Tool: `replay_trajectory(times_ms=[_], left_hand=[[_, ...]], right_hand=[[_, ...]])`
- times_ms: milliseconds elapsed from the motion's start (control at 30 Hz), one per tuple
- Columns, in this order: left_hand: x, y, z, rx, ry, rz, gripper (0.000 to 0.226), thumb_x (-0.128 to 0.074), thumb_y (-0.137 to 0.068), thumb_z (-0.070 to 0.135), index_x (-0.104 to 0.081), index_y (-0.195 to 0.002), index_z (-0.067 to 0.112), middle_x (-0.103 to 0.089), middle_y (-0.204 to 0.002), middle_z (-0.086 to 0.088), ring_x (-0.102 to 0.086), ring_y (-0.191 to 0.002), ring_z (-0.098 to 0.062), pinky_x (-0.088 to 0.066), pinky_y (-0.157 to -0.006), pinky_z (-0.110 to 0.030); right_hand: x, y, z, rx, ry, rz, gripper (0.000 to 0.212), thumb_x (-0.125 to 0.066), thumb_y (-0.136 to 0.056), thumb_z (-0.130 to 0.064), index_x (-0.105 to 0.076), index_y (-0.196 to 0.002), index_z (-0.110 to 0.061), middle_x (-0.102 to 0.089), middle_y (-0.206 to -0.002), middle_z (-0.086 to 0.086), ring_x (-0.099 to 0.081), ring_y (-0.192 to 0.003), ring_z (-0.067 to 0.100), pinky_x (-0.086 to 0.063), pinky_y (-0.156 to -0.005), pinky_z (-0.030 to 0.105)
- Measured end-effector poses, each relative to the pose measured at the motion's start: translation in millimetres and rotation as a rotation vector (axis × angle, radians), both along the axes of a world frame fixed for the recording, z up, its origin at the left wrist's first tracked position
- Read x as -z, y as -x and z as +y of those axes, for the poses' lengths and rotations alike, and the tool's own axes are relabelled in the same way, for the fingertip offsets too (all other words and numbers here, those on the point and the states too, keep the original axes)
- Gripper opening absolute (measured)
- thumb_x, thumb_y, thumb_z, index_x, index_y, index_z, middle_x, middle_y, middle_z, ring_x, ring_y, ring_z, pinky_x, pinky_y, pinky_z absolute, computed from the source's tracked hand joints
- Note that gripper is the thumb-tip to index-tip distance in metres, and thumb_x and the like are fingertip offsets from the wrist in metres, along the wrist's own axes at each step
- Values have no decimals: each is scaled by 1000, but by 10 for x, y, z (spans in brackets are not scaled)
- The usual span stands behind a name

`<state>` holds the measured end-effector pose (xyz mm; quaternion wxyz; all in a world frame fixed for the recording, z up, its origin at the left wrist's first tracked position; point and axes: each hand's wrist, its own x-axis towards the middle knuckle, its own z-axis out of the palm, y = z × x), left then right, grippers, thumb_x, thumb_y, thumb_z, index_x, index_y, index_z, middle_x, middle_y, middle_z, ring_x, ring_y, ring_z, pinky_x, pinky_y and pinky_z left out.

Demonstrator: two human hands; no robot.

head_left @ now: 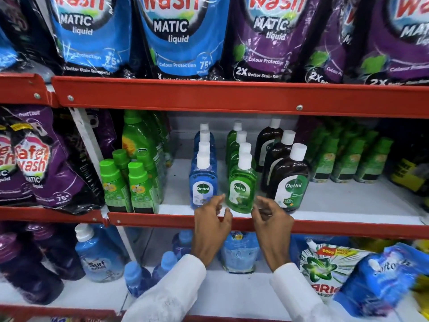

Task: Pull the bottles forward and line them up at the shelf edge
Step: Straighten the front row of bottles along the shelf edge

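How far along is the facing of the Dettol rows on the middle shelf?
Mostly done: the front blue Dettol bottle, green Dettol bottle and brown Dettol bottle all stand near the red shelf edge, each with its row close behind. In hand: the left hand and right hand flank the green bottle, fingers open, gripping nothing. Left: the small green bottles at right sit further back.

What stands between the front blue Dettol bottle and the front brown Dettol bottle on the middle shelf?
In the head view, the front green Dettol bottle stands between the front blue Dettol bottle and the front brown Dettol bottle, with bare white shelf on either side.
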<state>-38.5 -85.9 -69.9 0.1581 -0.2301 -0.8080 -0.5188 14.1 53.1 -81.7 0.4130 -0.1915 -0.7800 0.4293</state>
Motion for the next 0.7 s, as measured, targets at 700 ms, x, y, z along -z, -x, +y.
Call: replay_trajectory(times_ms=[700], left_hand=[[55,152,344,-47,92,-87,20,-69,-88,20,-62,-105,11,-78,-98,-8,-73,-87,-17,-62,-81,-41]], right_hand=[[30,150,163,-60,-22,-15,26,-70,-90,-11,-72,-115,-6,-78,-103,8,-72,-86,10,-56,-88,25]])
